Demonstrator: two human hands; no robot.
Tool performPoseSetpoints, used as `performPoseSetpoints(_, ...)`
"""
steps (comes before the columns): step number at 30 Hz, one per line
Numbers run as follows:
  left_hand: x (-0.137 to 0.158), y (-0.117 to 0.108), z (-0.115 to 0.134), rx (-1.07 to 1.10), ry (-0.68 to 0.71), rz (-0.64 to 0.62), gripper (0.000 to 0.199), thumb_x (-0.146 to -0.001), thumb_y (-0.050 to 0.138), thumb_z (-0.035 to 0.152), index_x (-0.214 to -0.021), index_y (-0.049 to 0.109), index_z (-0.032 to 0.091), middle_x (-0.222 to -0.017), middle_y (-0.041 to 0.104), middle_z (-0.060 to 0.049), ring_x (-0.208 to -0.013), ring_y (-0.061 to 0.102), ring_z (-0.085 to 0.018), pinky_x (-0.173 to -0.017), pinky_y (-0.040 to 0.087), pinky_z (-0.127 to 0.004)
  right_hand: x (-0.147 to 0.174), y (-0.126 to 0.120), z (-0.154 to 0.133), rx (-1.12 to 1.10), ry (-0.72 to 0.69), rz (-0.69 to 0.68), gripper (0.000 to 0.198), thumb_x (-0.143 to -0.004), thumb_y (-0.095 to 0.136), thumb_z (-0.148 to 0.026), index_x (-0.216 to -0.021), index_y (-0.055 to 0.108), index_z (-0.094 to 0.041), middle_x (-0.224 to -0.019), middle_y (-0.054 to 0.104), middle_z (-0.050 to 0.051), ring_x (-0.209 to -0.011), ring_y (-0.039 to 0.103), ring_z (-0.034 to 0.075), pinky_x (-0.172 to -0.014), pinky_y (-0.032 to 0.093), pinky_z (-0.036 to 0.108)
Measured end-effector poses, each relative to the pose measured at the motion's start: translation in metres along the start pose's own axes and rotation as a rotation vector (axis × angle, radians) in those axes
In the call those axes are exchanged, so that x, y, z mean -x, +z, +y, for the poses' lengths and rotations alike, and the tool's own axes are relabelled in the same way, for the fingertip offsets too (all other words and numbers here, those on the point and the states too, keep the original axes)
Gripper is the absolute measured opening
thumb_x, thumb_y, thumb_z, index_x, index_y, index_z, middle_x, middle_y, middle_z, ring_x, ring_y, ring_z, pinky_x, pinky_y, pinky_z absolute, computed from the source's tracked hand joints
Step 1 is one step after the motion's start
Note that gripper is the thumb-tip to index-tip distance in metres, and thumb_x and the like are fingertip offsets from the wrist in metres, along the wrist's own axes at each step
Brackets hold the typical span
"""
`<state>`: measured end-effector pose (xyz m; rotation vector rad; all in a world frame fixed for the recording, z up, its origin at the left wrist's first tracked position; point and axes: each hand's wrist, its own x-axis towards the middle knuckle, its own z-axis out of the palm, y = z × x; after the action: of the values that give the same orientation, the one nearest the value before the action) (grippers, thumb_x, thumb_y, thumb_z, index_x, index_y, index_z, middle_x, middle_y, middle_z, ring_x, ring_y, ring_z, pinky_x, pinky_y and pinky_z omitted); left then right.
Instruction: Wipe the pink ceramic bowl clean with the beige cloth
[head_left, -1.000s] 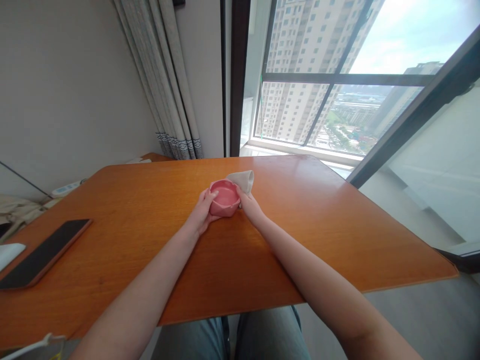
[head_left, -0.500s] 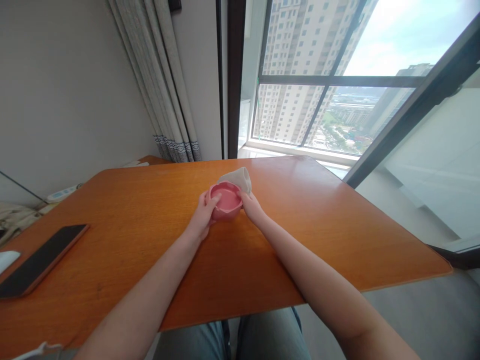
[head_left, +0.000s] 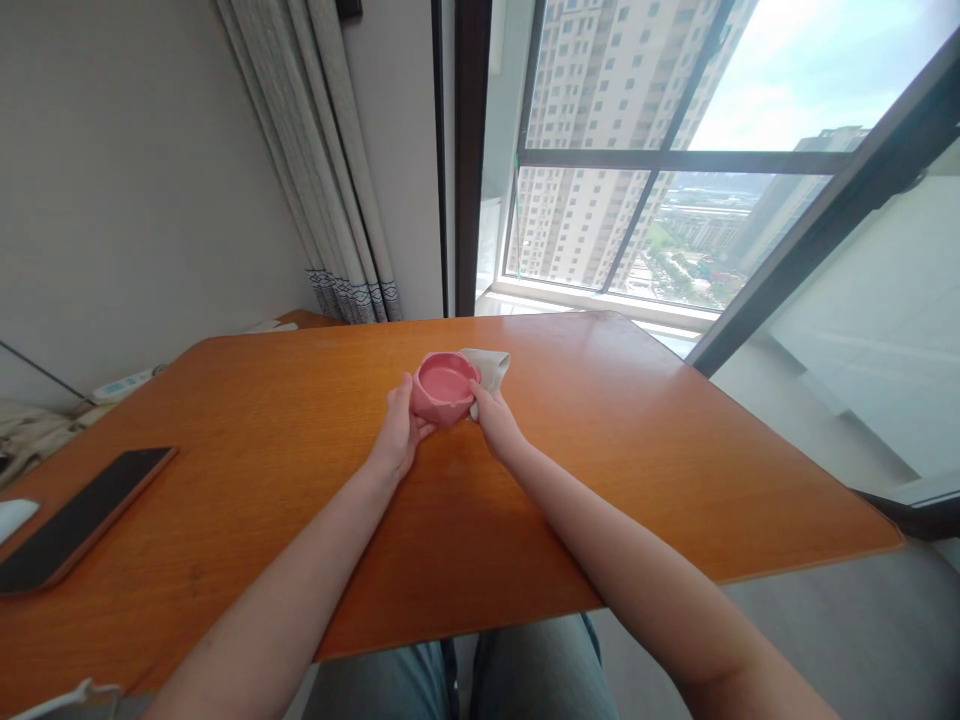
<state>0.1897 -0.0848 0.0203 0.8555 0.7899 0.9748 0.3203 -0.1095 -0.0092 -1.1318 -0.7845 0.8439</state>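
A small pink bowl [head_left: 445, 380] with faceted sides and a shallow round hollow is held over the middle of the table, tilted a little towards me. My left hand [head_left: 397, 430] is closed on its left side, thumb up along the wall and fingers underneath. At the right rim, my right hand [head_left: 491, 420] pinches a whitish cloth [head_left: 491, 368] against the bowl. The cloth sticks out behind and to the right of the bowl. Part of it is hidden by the bowl and my fingers.
The wooden table [head_left: 645, 450] has its near edge just above my knees. A black phone-like slab [head_left: 86, 520] lies at the left, beside a white object [head_left: 15, 518]. A power strip [head_left: 124, 387] is at the far left. A large window [head_left: 675, 160] stands beyond the table.
The bowl has shifted slightly left and away from me and has turned. My left thumb has moved from inside the hollow to the outer side. The cloth now hangs lower at the right.
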Motion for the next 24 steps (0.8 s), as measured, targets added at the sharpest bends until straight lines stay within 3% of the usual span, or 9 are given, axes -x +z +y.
performPoseSetpoints(2, -0.001, -0.003, 0.001, -0.081, -0.075, -0.053, 0.053, -0.077, 0.054, 0.063, -0.116, 0.051, 0.026, -0.108, 0.066, -0.007, -0.084, 0.066, -0.018, -0.064, 0.054, -0.029, -0.008, -0.011, -0.006, 0.048, 0.04, -0.046, 0.047, -0.078, 0.056, -0.043, -0.119, 0.06, -0.021, -0.114, 0.067, 0.002, -0.114, 0.057, 0.023, -0.098, 0.045, 0.038)
performPoseSetpoints(5, -0.005, -0.01, -0.001, -0.174, -0.062, -0.081, 0.049, -0.074, 0.063, 0.053, -0.115, 0.058, 0.026, -0.108, 0.066, -0.006, -0.086, 0.065, -0.018, -0.063, 0.053, -0.025, -0.01, -0.016, -0.013, 0.116, 0.071, -0.133, 0.039, -0.077, 0.057, -0.045, -0.105, 0.068, -0.02, -0.098, 0.072, 0.001, -0.107, 0.06, 0.025, -0.096, 0.047, 0.04)
performPoseSetpoints(10, -0.013, -0.014, -0.001, -0.059, 0.224, 0.011, 0.034, -0.079, 0.059, 0.038, -0.109, 0.063, 0.022, -0.11, 0.065, -0.004, -0.098, 0.061, -0.017, -0.074, 0.052, -0.022, 0.008, 0.006, -0.007, -0.001, -0.015, -0.187, 0.06, -0.082, 0.047, -0.063, -0.127, 0.056, -0.025, -0.122, 0.063, 0.003, -0.114, 0.057, 0.021, -0.099, 0.045, 0.037)
performPoseSetpoints(13, -0.012, -0.01, 0.0, 0.045, 0.298, 0.075, 0.032, -0.08, 0.06, 0.035, -0.11, 0.06, 0.024, -0.115, 0.063, -0.003, -0.102, 0.06, -0.015, -0.079, 0.052, -0.022, 0.021, 0.021, 0.0, 0.005, -0.013, -0.159, 0.069, -0.082, 0.045, -0.064, -0.137, 0.042, -0.022, -0.13, 0.057, 0.008, -0.116, 0.055, 0.022, -0.099, 0.045, 0.038)
performPoseSetpoints(18, -0.005, -0.003, -0.002, 0.09, 0.207, 0.009, 0.042, -0.077, 0.065, 0.047, -0.111, 0.053, 0.025, -0.11, 0.063, -0.004, -0.094, 0.062, -0.015, -0.076, 0.054, -0.027, 0.022, 0.02, -0.007, 0.076, -0.148, 0.004, 0.065, -0.083, 0.051, -0.051, -0.138, 0.038, -0.018, -0.141, 0.045, 0.009, -0.13, 0.042, 0.02, -0.112, 0.029, 0.036)
performPoseSetpoints(21, -0.001, 0.0, -0.002, 0.075, 0.048, -0.099, 0.046, -0.081, 0.054, 0.056, -0.112, 0.055, 0.023, -0.107, 0.065, -0.007, -0.091, 0.064, -0.018, -0.07, 0.055, -0.03, 0.012, 0.007, -0.015, 0.068, -0.183, 0.02, 0.054, -0.084, 0.049, -0.044, -0.13, 0.049, -0.017, -0.134, 0.053, 0.008, -0.125, 0.047, 0.022, -0.109, 0.034, 0.037)
performPoseSetpoints(24, 0.001, 0.001, -0.001, -0.013, -0.047, -0.086, 0.044, -0.082, 0.055, 0.051, -0.115, 0.057, 0.022, -0.109, 0.065, -0.007, -0.085, 0.064, -0.017, -0.063, 0.055, -0.028, 0.004, -0.002, -0.017, 0.092, -0.174, -0.024, 0.044, -0.084, 0.046, -0.045, -0.114, 0.062, -0.016, -0.119, 0.064, 0.007, -0.116, 0.054, 0.025, -0.104, 0.039, 0.039)
